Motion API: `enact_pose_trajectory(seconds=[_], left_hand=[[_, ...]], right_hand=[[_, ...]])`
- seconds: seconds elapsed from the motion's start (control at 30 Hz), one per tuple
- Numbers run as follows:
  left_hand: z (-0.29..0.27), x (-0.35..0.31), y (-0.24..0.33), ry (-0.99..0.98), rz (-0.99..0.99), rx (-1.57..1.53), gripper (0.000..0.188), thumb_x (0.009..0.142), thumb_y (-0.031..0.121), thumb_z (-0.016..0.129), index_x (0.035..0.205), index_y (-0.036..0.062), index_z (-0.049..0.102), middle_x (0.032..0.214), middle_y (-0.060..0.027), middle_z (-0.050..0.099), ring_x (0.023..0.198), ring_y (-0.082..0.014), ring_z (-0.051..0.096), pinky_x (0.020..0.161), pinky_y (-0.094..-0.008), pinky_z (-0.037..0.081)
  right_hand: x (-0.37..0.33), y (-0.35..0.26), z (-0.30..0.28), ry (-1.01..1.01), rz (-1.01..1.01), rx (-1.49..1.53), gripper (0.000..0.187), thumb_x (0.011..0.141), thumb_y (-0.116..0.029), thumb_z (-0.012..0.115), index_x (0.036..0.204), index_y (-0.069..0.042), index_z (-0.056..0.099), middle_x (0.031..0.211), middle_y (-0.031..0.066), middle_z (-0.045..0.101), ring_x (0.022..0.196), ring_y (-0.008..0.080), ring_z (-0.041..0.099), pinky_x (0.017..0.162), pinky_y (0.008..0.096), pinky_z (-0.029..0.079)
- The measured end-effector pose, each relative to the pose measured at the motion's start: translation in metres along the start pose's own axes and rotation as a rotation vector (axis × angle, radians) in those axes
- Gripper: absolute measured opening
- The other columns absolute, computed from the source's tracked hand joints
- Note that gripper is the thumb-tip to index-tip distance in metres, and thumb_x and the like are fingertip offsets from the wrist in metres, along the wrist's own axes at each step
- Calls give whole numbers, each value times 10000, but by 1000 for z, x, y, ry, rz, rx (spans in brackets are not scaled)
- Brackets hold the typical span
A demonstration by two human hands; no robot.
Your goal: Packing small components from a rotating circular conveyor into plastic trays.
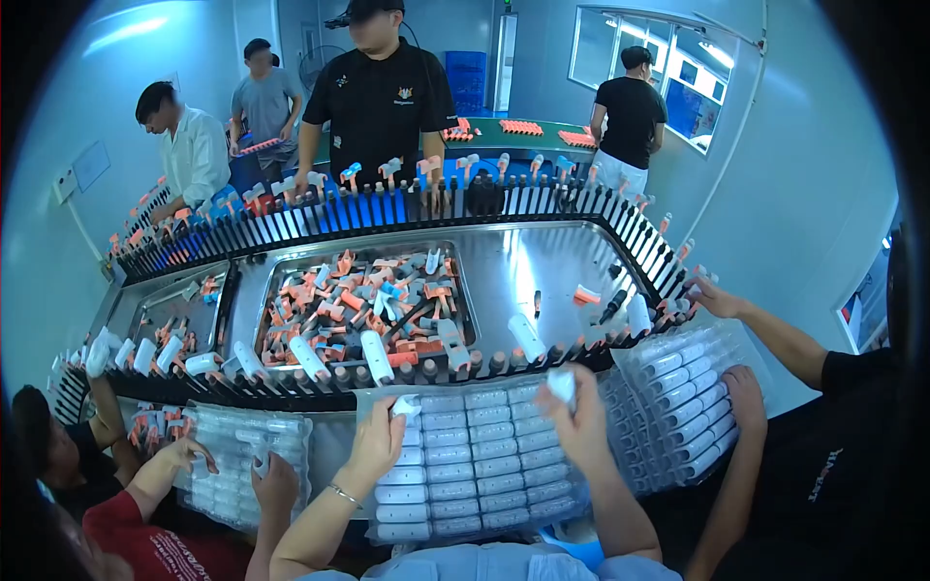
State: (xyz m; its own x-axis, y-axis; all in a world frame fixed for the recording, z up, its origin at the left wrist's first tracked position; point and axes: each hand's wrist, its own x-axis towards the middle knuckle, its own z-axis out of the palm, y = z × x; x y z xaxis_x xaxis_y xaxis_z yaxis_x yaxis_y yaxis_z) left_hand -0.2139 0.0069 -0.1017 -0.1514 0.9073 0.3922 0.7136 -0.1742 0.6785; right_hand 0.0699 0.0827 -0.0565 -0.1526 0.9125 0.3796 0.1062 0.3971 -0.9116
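Looks like piece handling mid-step: left hand (381, 441) pinches a small white piece (407, 405) over the clear tray's (578, 492) far-left corner, right hand (583, 426), blurred, grips a second white piece (562, 385) above its far-right part; next move calls for steady grip.

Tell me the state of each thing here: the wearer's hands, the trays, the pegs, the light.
Left hand: closed on a white piece
Right hand: closed on another white piece
Clear tray between the forearms: holding rows of white pieces
Metal tray: heaped with mixed parts, many orange
Near peg row: some pegs capped, some bare
Ceiling light: lit
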Motion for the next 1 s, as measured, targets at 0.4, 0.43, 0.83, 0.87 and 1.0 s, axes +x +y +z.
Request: enact_pose_trajectory(seconds=[0.4, 0.43, 0.83, 0.87, 1.0], left_hand=[[24, -11, 11, -111, -19, -167, 345, 855, 223, 569, 1140, 39, 504, 962, -173, 587, 729, -309, 591, 662, -374, 472], [25, -11, 9, -109, -9, -173, 339, 857, 225, 565, 1133, 36, 509, 971, -174, 588, 741, -313, 593, 665, -370, 473], [5, 1, -7, 80, -267, -587, 218, 951, 209, 436, 1028, 17, 505, 823, -57, 611, 719, -112, 563, 666, -267, 452], [-1, -6, -14, 132, -221, -488, 214, 948, 196, 439, 1042, 14, 501, 829, -61, 618, 721, -117, 571, 664, -271, 455], [4, -22, -30, 348, -253, -625, 220, 957, 169, 394, 1073, 9, 489, 797, -54, 569, 712, -125, 542, 664, -272, 446]], right_hand=[[81, 25, 17, 120, 32, -489, 362, 855, -195, 491, 1122, 44, 440, 843, 248, 610, 783, 385, 615, 697, 453, 469], [90, 23, 23, 111, 39, -487, 362, 855, -195, 491, 1122, 44, 440, 843, 248, 610, 783, 385, 615, 697, 453, 469], [78, -5, 107, 14, -592, -1017, 457, 781, -138, 605, 1180, 14, 442, 1167, 245, 463, 1093, 396, 438, 896, 488, 366], [63, -9, 120, 24, -600, -911, 410, 772, -139, 615, 1127, 14, 480, 1128, 222, 489, 1051, 374, 467, 890, 482, 367], [1, 6, 142, -383, -580, -477, 200, 743, -155, 643, 881, -22, 588, 932, 134, 564, 888, 313, 530, 784, 435, 422]])
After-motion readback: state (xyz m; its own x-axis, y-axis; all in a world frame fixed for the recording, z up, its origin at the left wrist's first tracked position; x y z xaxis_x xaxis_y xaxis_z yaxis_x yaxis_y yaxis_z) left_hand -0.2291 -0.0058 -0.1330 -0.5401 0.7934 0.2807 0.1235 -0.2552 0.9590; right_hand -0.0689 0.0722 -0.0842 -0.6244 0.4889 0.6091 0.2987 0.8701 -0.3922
